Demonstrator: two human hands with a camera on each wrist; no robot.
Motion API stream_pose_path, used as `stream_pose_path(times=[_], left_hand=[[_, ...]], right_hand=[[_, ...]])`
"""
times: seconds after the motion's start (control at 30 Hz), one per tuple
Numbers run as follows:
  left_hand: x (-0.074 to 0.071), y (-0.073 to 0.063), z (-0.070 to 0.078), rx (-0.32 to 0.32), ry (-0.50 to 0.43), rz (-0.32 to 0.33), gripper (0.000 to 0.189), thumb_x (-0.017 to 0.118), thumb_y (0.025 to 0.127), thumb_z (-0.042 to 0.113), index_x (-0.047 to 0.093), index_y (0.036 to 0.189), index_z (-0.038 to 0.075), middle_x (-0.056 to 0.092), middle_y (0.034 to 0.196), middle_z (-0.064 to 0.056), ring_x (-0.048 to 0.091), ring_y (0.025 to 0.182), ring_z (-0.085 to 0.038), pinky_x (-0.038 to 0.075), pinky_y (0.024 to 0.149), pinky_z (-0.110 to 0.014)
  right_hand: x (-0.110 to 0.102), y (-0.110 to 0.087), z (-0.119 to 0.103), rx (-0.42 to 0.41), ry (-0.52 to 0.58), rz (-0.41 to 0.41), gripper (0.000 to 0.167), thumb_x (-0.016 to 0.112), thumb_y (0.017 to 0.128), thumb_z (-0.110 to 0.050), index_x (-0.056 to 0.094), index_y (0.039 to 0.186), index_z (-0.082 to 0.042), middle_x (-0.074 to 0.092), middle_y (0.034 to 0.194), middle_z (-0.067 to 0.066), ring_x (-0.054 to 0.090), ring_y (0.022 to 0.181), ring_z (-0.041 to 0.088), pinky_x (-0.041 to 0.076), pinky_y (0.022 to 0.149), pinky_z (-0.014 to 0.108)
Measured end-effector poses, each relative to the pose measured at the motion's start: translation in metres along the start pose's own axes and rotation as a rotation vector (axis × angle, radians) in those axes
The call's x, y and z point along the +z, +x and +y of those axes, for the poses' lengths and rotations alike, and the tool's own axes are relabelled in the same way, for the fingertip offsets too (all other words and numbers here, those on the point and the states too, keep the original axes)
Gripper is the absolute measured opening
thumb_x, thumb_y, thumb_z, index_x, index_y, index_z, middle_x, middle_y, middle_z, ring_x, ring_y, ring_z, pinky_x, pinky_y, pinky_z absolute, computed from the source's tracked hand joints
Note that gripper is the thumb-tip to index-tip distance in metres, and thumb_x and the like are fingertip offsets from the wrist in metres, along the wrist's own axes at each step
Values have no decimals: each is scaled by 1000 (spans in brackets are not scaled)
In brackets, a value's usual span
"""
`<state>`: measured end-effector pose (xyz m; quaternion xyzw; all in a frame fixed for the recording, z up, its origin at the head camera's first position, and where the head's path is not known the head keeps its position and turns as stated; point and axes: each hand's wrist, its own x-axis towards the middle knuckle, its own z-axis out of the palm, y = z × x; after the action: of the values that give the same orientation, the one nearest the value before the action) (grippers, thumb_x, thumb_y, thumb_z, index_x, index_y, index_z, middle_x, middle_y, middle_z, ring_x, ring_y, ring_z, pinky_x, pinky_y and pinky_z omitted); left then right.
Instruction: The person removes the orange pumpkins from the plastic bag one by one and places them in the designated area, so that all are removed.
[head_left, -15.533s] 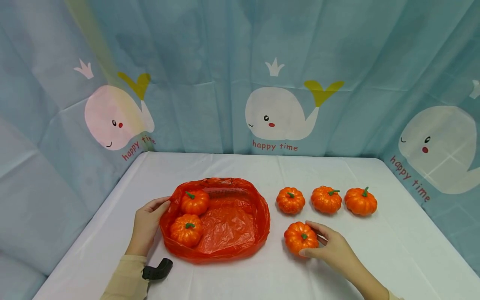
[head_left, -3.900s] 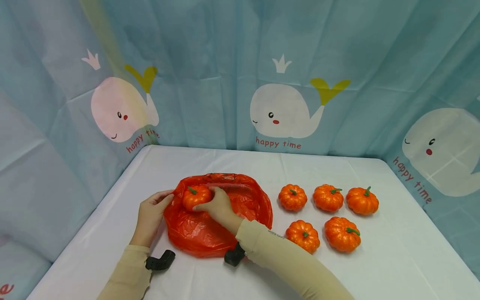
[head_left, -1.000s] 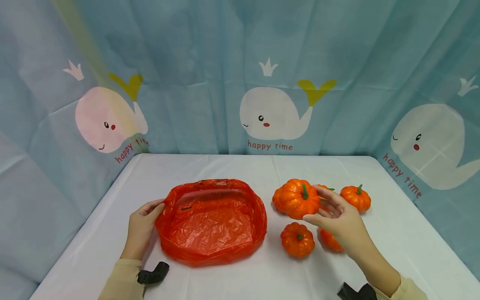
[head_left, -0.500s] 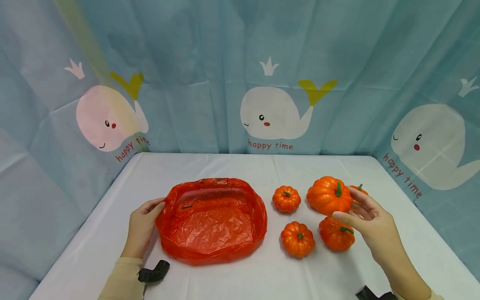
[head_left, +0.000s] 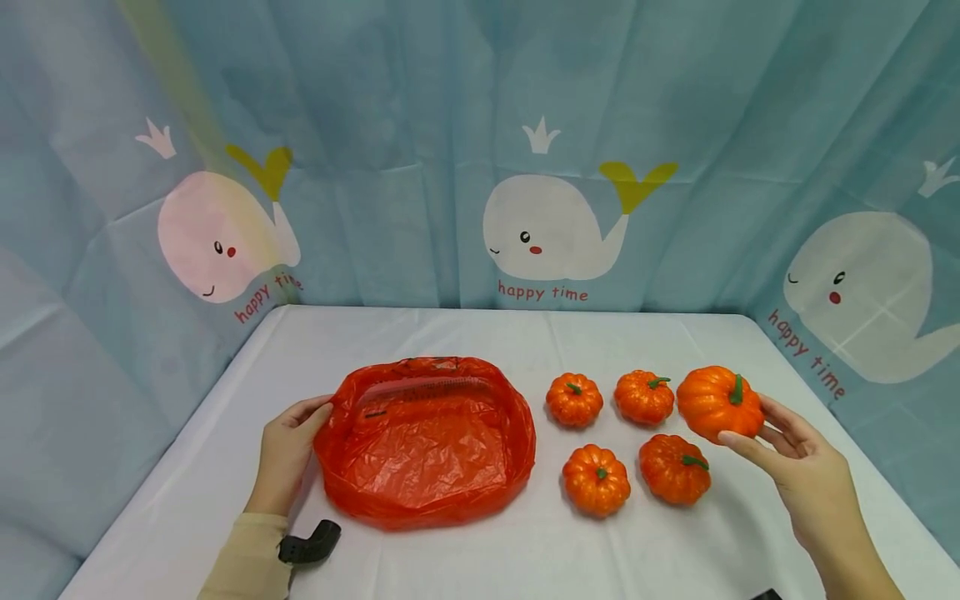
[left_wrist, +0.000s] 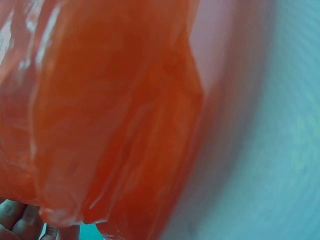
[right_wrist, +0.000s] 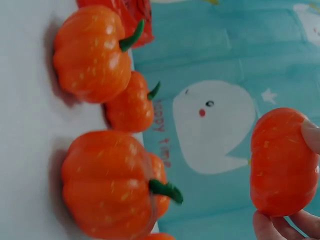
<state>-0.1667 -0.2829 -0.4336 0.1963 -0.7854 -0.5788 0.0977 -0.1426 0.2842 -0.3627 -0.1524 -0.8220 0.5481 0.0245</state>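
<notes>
My left hand (head_left: pixel 288 450) pinches the left rim of the red plastic bag (head_left: pixel 427 510), whose mouth is spread wide with the wrinkled inside showing. In the left wrist view, the bag (left_wrist: pixel 115 115) fills much of the picture, with fingers (left_wrist: pixel 25 220) at the lower left. My right hand (head_left: pixel 810 475) grips a small orange pumpkin (head_left: pixel 712 404) with a green stem, held above the table at the right. The right wrist view shows this held pumpkin (right_wrist: pixel 282 162) between thumb and fingers. It hides the back row's rightmost pumpkin in the head view.
Two pumpkins stand behind, a left one (head_left: pixel 574 400) and a middle one (head_left: pixel 644 397). Nearer are another pumpkin (head_left: pixel 597 480) and a tilted-stem pumpkin (head_left: pixel 675 469). They stand on a white-covered table (head_left: pixel 450 571). A blue whale-print curtain (head_left: pixel 390 225) hangs behind.
My right hand has taken the pumpkin out of the bag and carried it right, past the back row. My left hand stays at the bag's rim.
</notes>
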Motion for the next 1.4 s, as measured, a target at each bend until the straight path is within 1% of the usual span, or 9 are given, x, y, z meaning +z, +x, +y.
stream_pose_path(times=[0.1, 0.17, 0.23, 0.33, 0.53, 0.83, 1.1, 1.33, 1.4], left_hand=[[-1, 0, 0, -3, 5, -2, 48, 56, 100, 41, 61, 134, 7, 63, 109, 18, 52, 104, 2, 48, 81, -4], [-1, -1, 0, -4, 8, -6, 49, 55, 100, 41, 61, 135, 7, 63, 110, 17, 52, 104, 2, 48, 81, -4], [-1, -1, 0, -5, 7, -8, 49, 55, 100, 42, 60, 135, 7, 63, 110, 19, 52, 104, 2, 48, 81, -3], [-1, -1, 0, -3, 2, -9, 49, 55, 100, 41, 60, 135, 7, 62, 106, 22, 52, 104, 2, 48, 81, -3], [0, -2, 0, -3, -5, -13, 49, 56, 100, 41, 60, 135, 7, 61, 104, 24, 53, 103, 3, 48, 81, -4], [0, -2, 0, -1, -15, -8, 49, 56, 100, 41, 60, 135, 7, 60, 102, 26, 53, 103, 3, 48, 82, -4], [-1, -1, 1, 2, 3, -3, 49, 56, 100, 41, 61, 135, 7, 62, 106, 21, 52, 103, 3, 48, 81, -4], [-1, -2, -1, 5, -4, -19, 49, 56, 100, 42, 60, 136, 8, 62, 106, 23, 53, 103, 3, 49, 82, -5], [-1, -2, -1, 4, 1, -21, 50, 56, 100, 42, 60, 136, 8, 64, 112, 17, 53, 103, 3, 49, 81, -4]], right_hand=[[-5, 3, 5, 39, -45, 32, 81, 72, 89, -41, 30, 157, -28, 44, 139, -22, 44, 108, -12, 47, 80, 4], [-7, 6, 7, 82, -87, 56, 85, 71, 88, -47, 26, 158, -29, 41, 148, -17, 43, 113, -6, 50, 96, 15], [-8, 10, 8, 131, -85, 78, 89, 71, 87, -52, 23, 159, -29, 36, 158, -8, 42, 120, 2, 46, 109, 32], [-11, 16, 12, 200, -46, 112, 95, 71, 84, -57, 21, 159, -29, 28, 164, 5, 40, 126, 10, 34, 115, 53], [-21, 22, 29, 266, -36, 118, 97, 73, 81, -59, 20, 158, -33, 26, 164, 0, 40, 123, 6, 30, 118, 50], [-30, 31, 49, 342, -94, 98, 104, 74, 80, -60, 16, 160, -28, 17, 167, 6, 32, 138, 22, 35, 114, 44], [-31, 30, 62, 325, -149, 47, 106, 69, 85, -60, 8, 161, -16, 14, 165, 22, 19, 145, 43, 29, 115, 63], [-29, 29, 67, 328, -176, 35, 105, 67, 87, -59, 8, 160, -11, 14, 163, 25, 16, 146, 47, 27, 114, 66], [-27, 30, 68, 336, -172, 35, 105, 67, 87, -58, 8, 160, -11, 13, 163, 25, 16, 145, 47, 27, 114, 66]])
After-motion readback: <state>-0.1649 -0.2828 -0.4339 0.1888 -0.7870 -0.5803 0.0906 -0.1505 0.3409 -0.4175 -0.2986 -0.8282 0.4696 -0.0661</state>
